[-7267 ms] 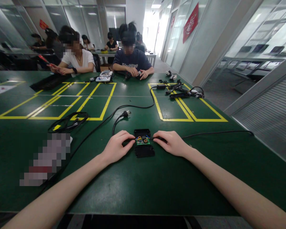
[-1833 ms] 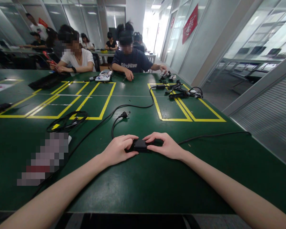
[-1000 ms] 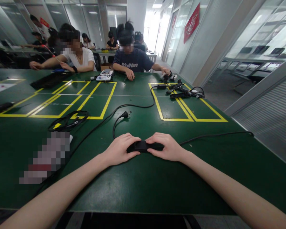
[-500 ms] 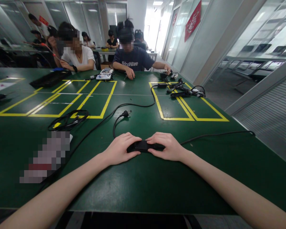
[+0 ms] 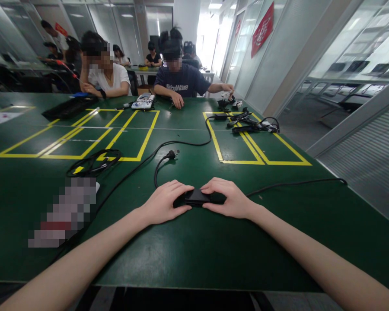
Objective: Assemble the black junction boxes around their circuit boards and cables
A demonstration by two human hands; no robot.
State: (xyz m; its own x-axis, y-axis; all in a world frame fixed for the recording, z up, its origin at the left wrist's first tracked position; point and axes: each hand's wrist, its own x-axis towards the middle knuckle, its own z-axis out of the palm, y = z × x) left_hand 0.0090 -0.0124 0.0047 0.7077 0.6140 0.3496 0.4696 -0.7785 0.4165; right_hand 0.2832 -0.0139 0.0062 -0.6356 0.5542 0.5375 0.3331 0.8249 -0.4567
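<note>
A black power adapter [image 5: 197, 197] lies on the green table in front of me, between my two hands. Thumb and fingers of my left hand [image 5: 165, 201] close around its left end. At the other end, my right hand [image 5: 227, 198] grips it the same way, thumb on the near side and fingertips on the far edge. A cord ending in a black plug [image 5: 171, 154] comes out from behind my left hand. Beyond my right hand a thin black cable [image 5: 294, 182] runs to the table's right edge. Both ends of the adapter are partly covered.
To the left are a coiled black cable [image 5: 94, 163] and a blurred-out object [image 5: 65, 211]. A long cord leads to a second adapter [image 5: 221, 117], beside a heap of black parts [image 5: 251, 123]. Yellow tape [image 5: 243, 162] marks the table. Two people sit across it.
My right hand has shifted very slightly to the right, and more of the adapter's top shows between my hands. My left hand has barely moved.
</note>
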